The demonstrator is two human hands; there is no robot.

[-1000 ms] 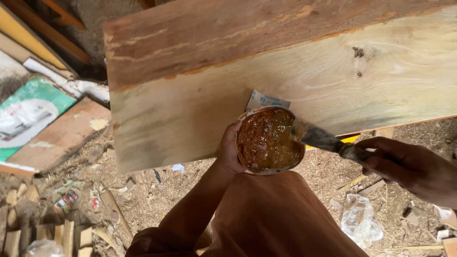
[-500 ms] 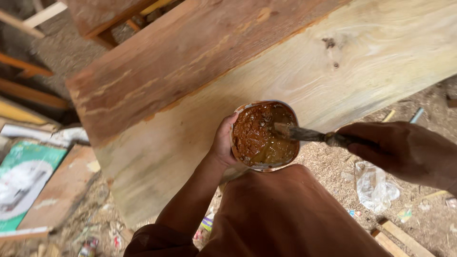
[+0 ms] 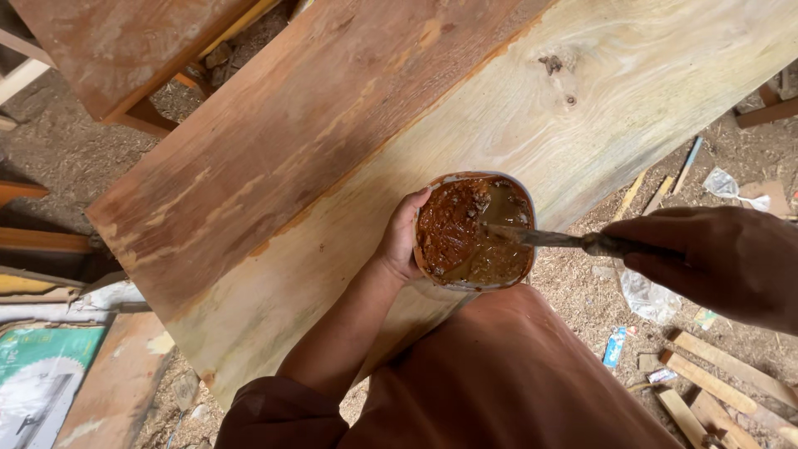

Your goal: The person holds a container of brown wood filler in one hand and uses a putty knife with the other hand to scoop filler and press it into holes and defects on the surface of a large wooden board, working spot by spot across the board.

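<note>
Pale wood, streaked with reddish brown along its upper half, fills most of the view: a broad plank point(image 3: 349, 166) lies slantwise across the scene, with a dark knot near its far right end. Beneath and around it the ground point(image 3: 75, 158) is covered in sawdust and shavings, with offcut sticks point(image 3: 715, 382) and scraps of plastic wrapping point(image 3: 644, 295) scattered at the right. A second reddish board point(image 3: 116, 41) sits at the upper left, raised on a wooden frame.

Close to the camera is the person's brown-clad lap point(image 3: 499, 374), just below the plank's near edge.

Above the lap, the left hand point(image 3: 401, 241) is wrapped around the side of a small round tub point(image 3: 474, 231) — fingers curled behind it, thumb at its rim — holding it upright over the plank's lower edge. The tub holds a thick reddish-brown paste on its left side and a glossier, yellowish pool toward the right.

The right hand point(image 3: 715, 262) is closed around the dark handle of a narrow metal blade point(image 3: 532, 238), whose tip dips into the paste — the blade lies nearly level across the tub's right rim.
</note>
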